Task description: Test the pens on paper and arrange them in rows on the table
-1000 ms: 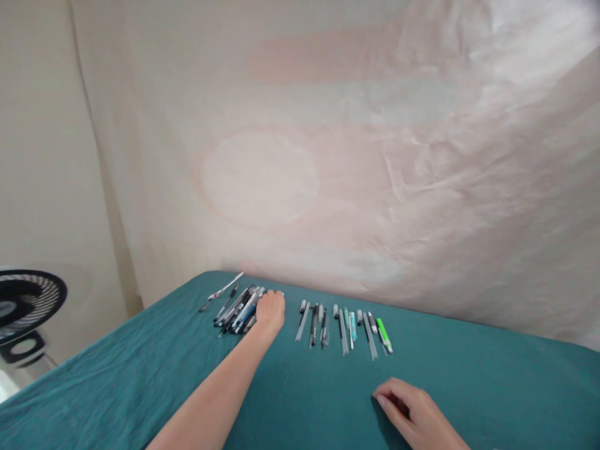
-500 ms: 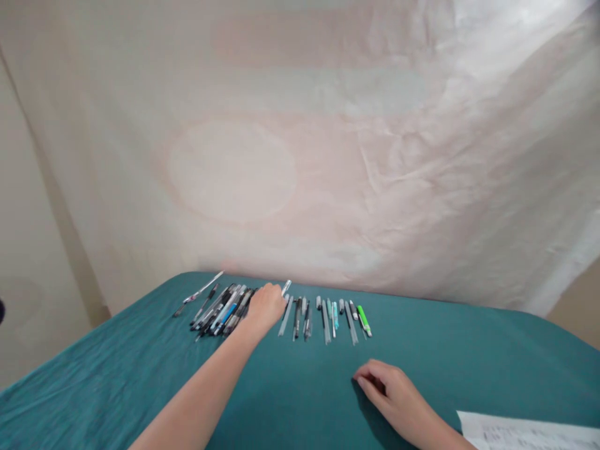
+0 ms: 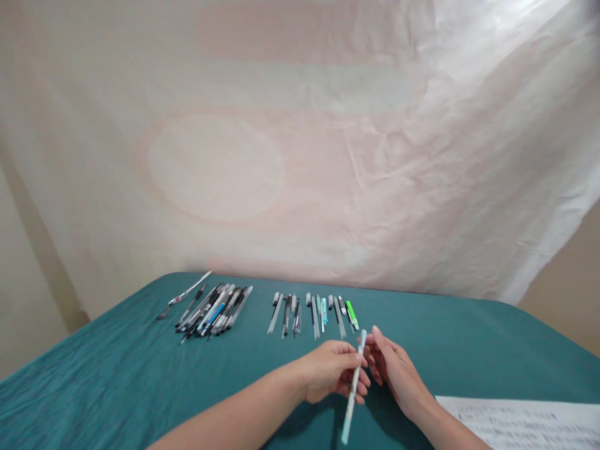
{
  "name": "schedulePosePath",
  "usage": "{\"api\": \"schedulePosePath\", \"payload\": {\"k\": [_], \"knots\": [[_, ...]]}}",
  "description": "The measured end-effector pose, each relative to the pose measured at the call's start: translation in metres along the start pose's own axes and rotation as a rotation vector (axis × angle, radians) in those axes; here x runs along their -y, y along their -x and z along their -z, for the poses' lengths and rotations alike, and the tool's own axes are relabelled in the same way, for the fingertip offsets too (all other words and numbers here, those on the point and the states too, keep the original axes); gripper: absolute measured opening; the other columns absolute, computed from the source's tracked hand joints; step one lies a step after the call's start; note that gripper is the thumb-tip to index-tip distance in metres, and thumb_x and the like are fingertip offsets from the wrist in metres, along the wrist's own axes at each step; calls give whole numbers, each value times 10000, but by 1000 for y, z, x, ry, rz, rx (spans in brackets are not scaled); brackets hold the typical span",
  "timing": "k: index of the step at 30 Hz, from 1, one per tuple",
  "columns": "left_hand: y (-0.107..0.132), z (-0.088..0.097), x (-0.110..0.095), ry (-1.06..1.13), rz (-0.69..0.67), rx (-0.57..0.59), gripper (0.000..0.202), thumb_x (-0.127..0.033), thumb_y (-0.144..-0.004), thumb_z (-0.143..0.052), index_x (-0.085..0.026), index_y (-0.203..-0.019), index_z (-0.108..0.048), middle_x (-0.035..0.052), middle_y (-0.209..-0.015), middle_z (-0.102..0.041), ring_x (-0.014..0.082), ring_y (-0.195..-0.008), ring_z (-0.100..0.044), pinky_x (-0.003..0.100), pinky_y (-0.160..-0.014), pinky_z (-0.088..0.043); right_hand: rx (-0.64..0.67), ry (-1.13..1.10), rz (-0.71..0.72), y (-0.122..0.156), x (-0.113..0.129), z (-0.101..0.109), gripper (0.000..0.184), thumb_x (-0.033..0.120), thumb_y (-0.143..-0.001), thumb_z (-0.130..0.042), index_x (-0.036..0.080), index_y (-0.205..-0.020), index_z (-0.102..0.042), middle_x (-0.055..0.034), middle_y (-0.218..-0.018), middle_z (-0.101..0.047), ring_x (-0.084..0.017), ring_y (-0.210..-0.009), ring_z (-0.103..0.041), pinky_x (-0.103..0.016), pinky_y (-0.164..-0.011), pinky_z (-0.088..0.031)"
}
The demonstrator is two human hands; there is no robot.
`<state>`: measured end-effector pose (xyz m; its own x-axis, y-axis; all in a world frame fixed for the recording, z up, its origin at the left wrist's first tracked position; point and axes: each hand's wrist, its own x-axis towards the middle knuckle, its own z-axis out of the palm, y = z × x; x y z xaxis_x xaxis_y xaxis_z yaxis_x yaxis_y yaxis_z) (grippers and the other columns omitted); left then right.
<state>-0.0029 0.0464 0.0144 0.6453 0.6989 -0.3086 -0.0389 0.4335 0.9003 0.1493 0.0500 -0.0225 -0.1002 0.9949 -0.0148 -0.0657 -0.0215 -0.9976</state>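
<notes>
"Where was the pale pen (image 3: 355, 384)?"
"Pinched in the fingers of the left hand (image 3: 330, 373), slanting nearward."
"And the right hand (image 3: 396, 373)?"
"Just right, fingers curled; whether they gripped it, I couldn't tell."

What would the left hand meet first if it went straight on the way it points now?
Most likely the right hand, which is just past the pale bluish pen that the left hand holds. How much gap lies between the two hands is hard to tell from this one view.
</notes>
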Motion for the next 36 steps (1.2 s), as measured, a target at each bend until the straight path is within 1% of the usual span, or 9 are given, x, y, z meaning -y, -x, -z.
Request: {"api": "schedulePosePath", "payload": {"k": [4,7,10,15,19,22,25,28,36], "knots": [[-11,-9,16,73,-4,-70,240,-357,-702,-561,-131,-774,-525,7,-611,-532,82,-499,-499,269,-554,-434,-26,12,37,-1,-1,1,326,472,-733,-530,148,-712,-565,58,-450,-386,-53,-381,-324,-175,-370,-268],[-13,-11,19,140,-38,-128,258,-370,-704,-559,-117,-751,-537,14,-624,-535,66,-488,-481,223,-524,-399,-26,47,31,0,-1,1,323,465,-742,-522,147,-740,-583,56,-456,-394,-57,-394,-329,-178,-377,-260],[-13,-8,22,199,-70,-154,316,-420,-709,-540,-106,-738,-553,15,-628,-530,49,-480,-451,181,-472,-332,13,104,17,2,0,0,351,469,-752,-504,141,-822,-608,47,-465,-413,-64,-406,-332,-181,-380,-253],[-12,-2,26,245,-73,-141,320,-412,-697,-565,-93,-721,-567,10,-629,-506,24,-467,-387,152,-426,-238,69,170,25,2,2,-1,384,472,-751,-501,133,-887,-619,31,-513,-441,-75,-450,-362,-184,-399,-283],[-11,0,24,276,-10,-79,315,-398,-718,-545,-86,-745,-573,1,-598,-469,16,-436,-343,149,-399,-177,61,191,26,2,1,-1,393,476,-767,-476,129,-887,-618,31,-513,-438,-72,-454,-356,-181,-396,-267],[-8,0,21,288,-2,-51,310,-403,-712,-552,-99,-773,-562,-25,-584,-432,-2,-404,-266,151,-392,-107,65,188,20,4,3,-3,385,483,-765,-474,132,-844,-612,29,-515,-443,-70,-450,-352,-180,-395,-261],[-5,-1,19,262,-25,-65,329,-437,-697,-560,-118,-773,-543,-51,-564,-401,-12,-388,-200,160,-397,-63,64,184,38,6,6,-4,371,492,-761,-472,143,-716,-589,33,-504,-431,-69,-443,-339,-184,-402,-264],[-4,-2,19,223,-49,-83,348,-470,-691,-551,-130,-765,-531,-70,-528,-366,-8,-372,-180,171,-393,-45,53,199,49,7,8,-5,382,501,-757,-471,156,-607,-531,42,-480,-407,-69,-428,-327,-190,-411,-266],[-3,-1,19,186,-31,-107,352,-485,-682,-549,-145,-766,-528,-82,-484,-345,1,-350,-160,185,-380,-28,36,241,64,7,8,-3,374,483,-760,-476,160,-573,-489,52,-466,-375,-69,-429,-321,-197,-425,-260]]}}
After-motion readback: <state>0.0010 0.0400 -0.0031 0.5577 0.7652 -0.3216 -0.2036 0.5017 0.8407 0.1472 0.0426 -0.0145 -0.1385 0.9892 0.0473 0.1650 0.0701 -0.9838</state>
